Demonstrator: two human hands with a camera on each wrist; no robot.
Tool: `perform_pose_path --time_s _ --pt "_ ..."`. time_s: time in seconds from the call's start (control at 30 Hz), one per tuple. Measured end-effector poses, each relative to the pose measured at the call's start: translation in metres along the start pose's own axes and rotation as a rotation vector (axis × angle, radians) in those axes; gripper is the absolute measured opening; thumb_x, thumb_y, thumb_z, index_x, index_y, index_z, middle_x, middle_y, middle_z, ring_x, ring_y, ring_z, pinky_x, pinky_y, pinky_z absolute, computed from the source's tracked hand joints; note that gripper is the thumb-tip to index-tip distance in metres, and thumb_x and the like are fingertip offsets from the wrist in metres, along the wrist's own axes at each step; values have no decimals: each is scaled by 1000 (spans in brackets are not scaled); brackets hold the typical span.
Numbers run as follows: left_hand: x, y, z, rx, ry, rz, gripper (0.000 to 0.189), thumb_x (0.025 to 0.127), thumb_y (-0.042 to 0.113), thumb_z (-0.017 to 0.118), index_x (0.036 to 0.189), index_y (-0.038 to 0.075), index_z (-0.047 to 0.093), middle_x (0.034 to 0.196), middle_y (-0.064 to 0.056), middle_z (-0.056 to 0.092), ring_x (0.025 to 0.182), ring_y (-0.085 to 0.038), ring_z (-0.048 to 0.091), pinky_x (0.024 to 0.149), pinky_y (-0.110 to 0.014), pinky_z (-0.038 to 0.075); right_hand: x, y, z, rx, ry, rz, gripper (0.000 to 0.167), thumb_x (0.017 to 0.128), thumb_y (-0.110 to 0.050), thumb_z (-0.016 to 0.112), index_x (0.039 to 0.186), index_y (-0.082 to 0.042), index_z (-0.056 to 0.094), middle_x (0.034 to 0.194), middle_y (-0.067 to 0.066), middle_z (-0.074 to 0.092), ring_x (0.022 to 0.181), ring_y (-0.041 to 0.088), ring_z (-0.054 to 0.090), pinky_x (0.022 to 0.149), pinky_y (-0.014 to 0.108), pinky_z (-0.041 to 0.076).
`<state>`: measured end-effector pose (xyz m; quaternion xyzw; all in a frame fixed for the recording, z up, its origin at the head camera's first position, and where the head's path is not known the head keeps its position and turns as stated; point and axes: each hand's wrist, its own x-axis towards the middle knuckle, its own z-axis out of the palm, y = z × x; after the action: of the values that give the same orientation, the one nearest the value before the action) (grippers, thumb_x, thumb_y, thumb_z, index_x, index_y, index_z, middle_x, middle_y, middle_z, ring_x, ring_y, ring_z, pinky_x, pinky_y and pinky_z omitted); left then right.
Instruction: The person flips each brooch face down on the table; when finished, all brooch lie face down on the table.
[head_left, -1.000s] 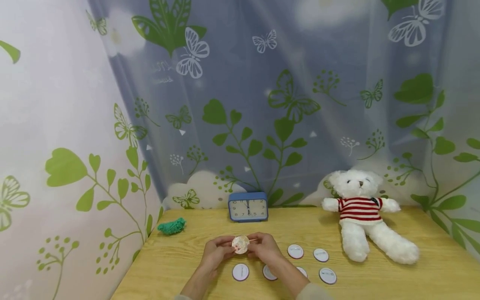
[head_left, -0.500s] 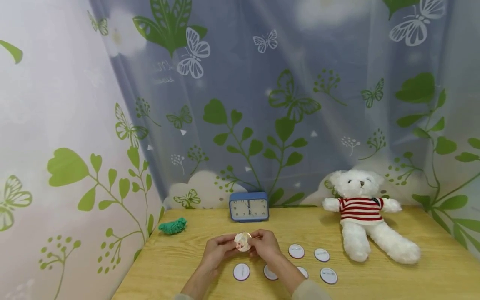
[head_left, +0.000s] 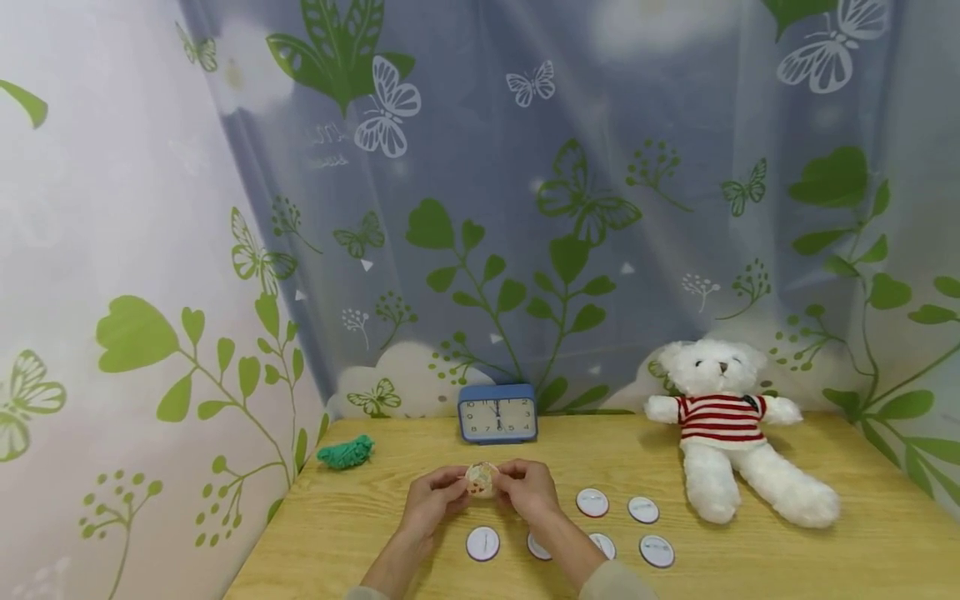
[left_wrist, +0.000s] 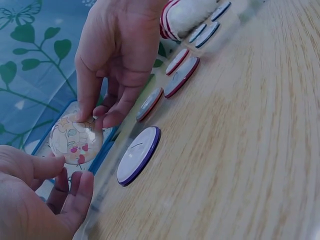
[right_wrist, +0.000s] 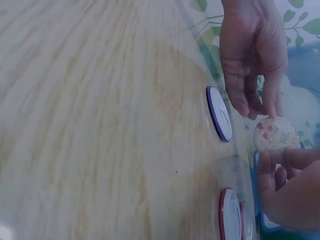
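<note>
A round pin badge [head_left: 481, 481] with a pale cartoon face and red hearts is held up over the table, printed side toward the head camera. My left hand [head_left: 433, 502] pinches one edge of it between thumb and fingers. On the opposite edge, my right hand [head_left: 531, 492] pinches it the same way. The left wrist view shows the glossy front of the badge [left_wrist: 75, 140] tilted between both hands. Below the hands lies a white-backed badge [head_left: 482, 543], pin side up. Another face-down badge [head_left: 538, 546] is partly hidden by my right forearm.
Several more face-down badges, such as one badge [head_left: 592, 502], lie to the right. A blue alarm clock [head_left: 498, 415] stands behind the hands. A white teddy bear [head_left: 723, 433] in a striped shirt sits at right; a green bundle [head_left: 345, 452] lies at left.
The held badge moves slightly up and right, then back left, and now tilts so that it looks flatter from the head. Both hands keep hold of it; the things on the table stay put.
</note>
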<state>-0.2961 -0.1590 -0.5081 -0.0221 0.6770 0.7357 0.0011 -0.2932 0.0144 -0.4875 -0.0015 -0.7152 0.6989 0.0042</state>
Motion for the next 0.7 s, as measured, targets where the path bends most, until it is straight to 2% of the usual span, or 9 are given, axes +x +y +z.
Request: perform_pose_path --time_s 0.13,0.33,0.5,0.7 --pt "1 -2 -1 5 0 -9 32 98 2 68 125 -15 65 90 -4 71 76 -15 70 73 -32 64 1 3 2 44 -9 -13 14 95 4 68 103 16 68 83 13 67 71 16 66 67 35 63" --pt "0 -1 -2 -74 2 -36 28 103 4 62 123 -15 64 87 -7 72 80 -15 72 79 -34 64 2 8 3 65 -55 -41 18 95 3 69 108 15 68 85 15 67 71 16 66 69 37 64" --pt "1 2 -1 -141 11 -55 28 106 11 58 119 -13 66 85 -6 71 81 -15 72 81 -34 64 0 6 2 78 -78 -31 19 95 1 70 111 13 69 89 15 68 76 18 70 74 39 65" --pt "1 0 -1 -102 -11 -39 26 101 4 63 117 -16 66 88 -7 73 81 -15 72 78 -32 64 0 4 3 72 -64 -5 19 92 7 65 110 15 70 97 17 72 77 16 70 75 36 64"
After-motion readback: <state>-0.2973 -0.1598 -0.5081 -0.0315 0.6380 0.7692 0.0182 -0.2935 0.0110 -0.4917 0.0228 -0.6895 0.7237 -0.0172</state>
